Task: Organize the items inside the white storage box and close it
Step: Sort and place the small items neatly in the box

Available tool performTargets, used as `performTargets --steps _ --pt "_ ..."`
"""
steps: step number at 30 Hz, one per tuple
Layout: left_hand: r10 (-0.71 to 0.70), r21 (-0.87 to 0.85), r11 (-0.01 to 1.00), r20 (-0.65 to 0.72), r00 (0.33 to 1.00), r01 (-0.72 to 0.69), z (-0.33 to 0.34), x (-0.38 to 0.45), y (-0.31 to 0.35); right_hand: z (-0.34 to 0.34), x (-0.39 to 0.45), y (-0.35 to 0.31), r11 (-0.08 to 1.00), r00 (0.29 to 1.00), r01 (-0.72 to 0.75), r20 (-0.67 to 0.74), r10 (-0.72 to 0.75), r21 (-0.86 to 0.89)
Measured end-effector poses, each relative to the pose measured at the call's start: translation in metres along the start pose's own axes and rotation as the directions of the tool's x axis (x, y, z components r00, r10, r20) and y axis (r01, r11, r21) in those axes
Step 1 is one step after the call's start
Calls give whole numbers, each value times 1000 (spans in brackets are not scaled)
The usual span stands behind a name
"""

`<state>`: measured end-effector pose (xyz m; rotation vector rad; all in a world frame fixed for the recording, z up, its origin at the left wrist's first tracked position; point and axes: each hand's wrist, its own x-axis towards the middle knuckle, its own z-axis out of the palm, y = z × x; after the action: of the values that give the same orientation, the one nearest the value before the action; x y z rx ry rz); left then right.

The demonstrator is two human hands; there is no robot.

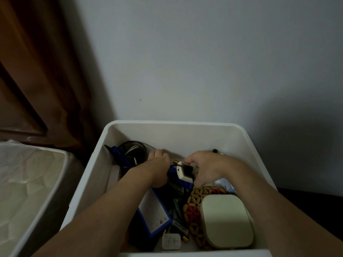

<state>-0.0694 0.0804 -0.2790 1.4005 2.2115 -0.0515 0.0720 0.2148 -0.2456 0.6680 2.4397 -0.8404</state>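
The white storage box (174, 127) stands open against the wall, lid off, with both my hands reaching into its far half. My right hand (207, 168) pinches a small white device with a dark screen (185, 172). My left hand (159, 164) is curled down beside a black mesh cup (132, 152) and over a dark blue object (172, 170); whether it grips anything is hidden. Nearer me lie a blue-edged box with a white label (154, 214), a beaded wooden mat (194, 210), a cream rounded case (225, 219) and a white plug adapter (171, 241).
A second pale bin (48, 186) with a clear liner stands to the left of the box. A brown curtain (37, 71) hangs at the left, and a plain wall (204, 62) rises directly behind the box.
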Motion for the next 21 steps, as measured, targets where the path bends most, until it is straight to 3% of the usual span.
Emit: performTargets --steps 10,21 --pt "30 -91 995 -2 1000 -30 -13 -4 -8 -12 -7 6 1000 1000 1 -29 -2 -23" --pt "-22 -171 985 -137 990 -2 -42 -11 -11 -22 -9 13 991 948 -27 -310 67 131"
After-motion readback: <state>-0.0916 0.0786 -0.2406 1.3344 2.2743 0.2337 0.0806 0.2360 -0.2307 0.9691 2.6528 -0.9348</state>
